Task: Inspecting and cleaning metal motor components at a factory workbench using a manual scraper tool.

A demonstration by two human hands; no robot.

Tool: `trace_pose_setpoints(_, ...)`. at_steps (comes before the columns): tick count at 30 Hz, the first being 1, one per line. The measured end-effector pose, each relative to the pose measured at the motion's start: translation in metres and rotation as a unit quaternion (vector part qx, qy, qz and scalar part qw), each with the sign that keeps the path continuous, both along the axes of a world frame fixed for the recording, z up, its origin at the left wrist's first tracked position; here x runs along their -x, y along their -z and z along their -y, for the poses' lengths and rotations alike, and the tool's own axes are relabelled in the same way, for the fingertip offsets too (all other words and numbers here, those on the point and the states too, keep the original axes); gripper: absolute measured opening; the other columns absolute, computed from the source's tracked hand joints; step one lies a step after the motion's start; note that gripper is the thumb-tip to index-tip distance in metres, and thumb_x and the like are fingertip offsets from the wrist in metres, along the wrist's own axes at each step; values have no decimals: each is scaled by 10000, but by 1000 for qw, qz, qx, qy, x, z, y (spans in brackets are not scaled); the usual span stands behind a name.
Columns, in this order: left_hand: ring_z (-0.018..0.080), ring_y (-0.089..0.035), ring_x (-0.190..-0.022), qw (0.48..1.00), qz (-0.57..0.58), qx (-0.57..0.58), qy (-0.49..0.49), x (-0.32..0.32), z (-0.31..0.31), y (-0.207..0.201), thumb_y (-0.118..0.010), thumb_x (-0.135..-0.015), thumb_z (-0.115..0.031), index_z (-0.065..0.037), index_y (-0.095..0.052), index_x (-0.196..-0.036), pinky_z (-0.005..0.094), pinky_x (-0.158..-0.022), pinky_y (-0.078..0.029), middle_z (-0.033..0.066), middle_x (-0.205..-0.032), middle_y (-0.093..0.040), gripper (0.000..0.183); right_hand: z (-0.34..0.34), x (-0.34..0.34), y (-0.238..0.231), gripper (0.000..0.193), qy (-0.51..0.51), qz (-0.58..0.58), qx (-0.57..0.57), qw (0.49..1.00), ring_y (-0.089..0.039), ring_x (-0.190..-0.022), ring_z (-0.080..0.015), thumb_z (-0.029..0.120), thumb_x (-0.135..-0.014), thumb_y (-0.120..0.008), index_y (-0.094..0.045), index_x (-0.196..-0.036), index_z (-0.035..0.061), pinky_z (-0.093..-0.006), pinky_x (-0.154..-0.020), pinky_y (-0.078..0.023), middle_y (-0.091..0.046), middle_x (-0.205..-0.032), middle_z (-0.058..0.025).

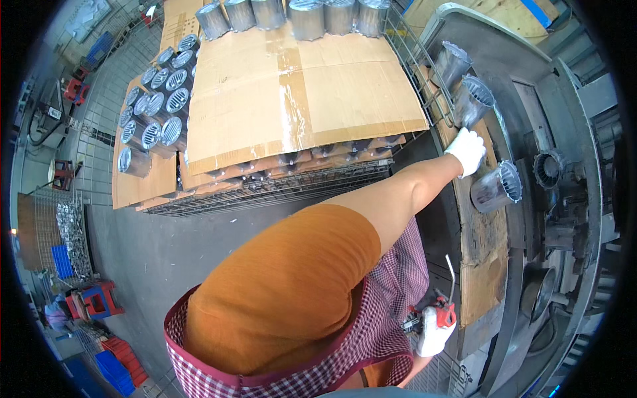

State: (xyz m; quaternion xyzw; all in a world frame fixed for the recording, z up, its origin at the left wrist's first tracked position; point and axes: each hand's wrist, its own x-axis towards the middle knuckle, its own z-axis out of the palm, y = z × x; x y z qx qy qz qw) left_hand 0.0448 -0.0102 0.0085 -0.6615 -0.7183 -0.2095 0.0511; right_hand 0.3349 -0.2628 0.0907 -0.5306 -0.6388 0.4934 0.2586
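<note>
Left gloved hand point(467, 150), fingers closed on the base of a finned metal housing point(472, 99) at the cardboard-lined bench's point(482, 249) far edge. Right gloved hand point(434, 330) grips a red tool point(443, 310). I would lift the housing straight, clear of its neighbours.

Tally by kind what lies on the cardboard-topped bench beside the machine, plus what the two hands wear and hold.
Ribbed silver metal cylinders on the bench: 3
White gloves, one on the left hand, one on the right hand: 2
Red-handled tool gripped in the right hand: 1
Total: 6
</note>
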Motion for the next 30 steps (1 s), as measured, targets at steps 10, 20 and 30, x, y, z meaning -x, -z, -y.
trace_pose_setpoints(10, 245, -559, -956, 999, 30, -23, -6, 2, -3, 3, -497, -872, -268, -137, -678, -941, 434, -822, -380, 76, -967, -621, 234, 9, 25, 5, 457, -6, 108, -75, 991, -625, -668, -191, 201, -668, -768, -649, -1055, -12, -317, -654, -515, -654, -786, -106)
trace_pose_setpoints(20, 244, -561, -968, 999, 35, -15, -9, 2, -1, 0, -501, -870, -267, -137, -677, -948, 432, -836, -382, 80, -983, -623, 233, -6, 14, -26, 528, -363, -35, -127, 922, -672, -666, -285, 293, -572, -822, -680, -972, -21, -343, -623, -515, -696, -800, -159)
trace_pose_setpoints(30, 245, -563, -974, 999, 29, -14, -19, 5, -2, 3, -503, -866, -261, -134, -679, -962, 433, -846, -382, 80, -989, -625, 237, 6, 22, -19, 449, 17, 61, -22, 998, -621, -703, -143, 179, -645, -773, -650, -1022, -31, -299, -646, -491, -653, -777, -80)
